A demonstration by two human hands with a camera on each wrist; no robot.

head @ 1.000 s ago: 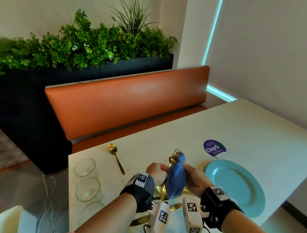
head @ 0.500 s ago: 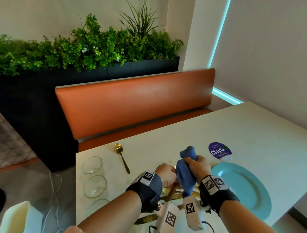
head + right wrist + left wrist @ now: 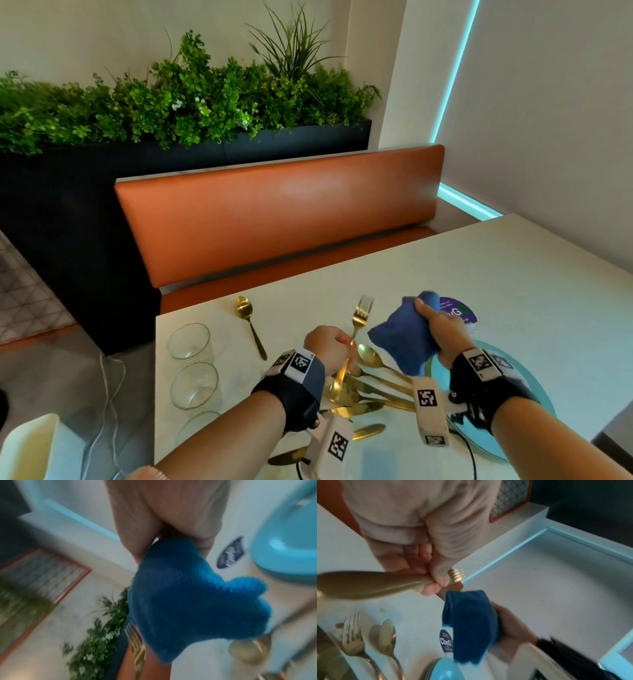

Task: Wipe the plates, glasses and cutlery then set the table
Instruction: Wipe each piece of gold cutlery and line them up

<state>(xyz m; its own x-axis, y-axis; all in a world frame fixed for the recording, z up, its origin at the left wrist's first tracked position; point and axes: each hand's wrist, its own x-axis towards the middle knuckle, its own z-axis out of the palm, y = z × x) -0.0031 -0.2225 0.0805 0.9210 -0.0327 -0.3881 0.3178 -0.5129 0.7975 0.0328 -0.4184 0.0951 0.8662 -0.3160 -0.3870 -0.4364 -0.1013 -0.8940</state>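
Fork (image 3: 356,329) is held in the left hand (image 3: 327,347), fingers curled round the middle of its gold handle, thumb pressed on top. It stands nearly upright above the table (image 3: 513,274), tines up and away from the person, handle end pointing down toward the wrist. Left forearm comes in from the lower left, wrist band and marker block facing up.

Right hand (image 3: 442,337) grips a bunched blue cloth (image 3: 402,337); fingers and thumb are closed around its upper part and the loose end hangs down to the left. Cloth and fork are apart, the cloth just to the right of the tines. Right forearm enters from the lower right, wrist raised above the plate (image 3: 534,387).

On the table below the hands lies a loose heap of gold cutlery (image 3: 373,387): spoons, a second fork and knife-like pieces, crossing one another; exact count cannot be told. A single gold spoon (image 3: 250,325) lies apart to the left, bowl away from the person. Three clear glasses (image 3: 189,341) stand in a row along the left edge. The blue plate sits at the right, partly under the right wrist. A purple round sticker (image 3: 459,311) lies beyond the plate, partly hidden by the cloth.

The right wrist view is blurred; it confirms only the cloth in the grip.
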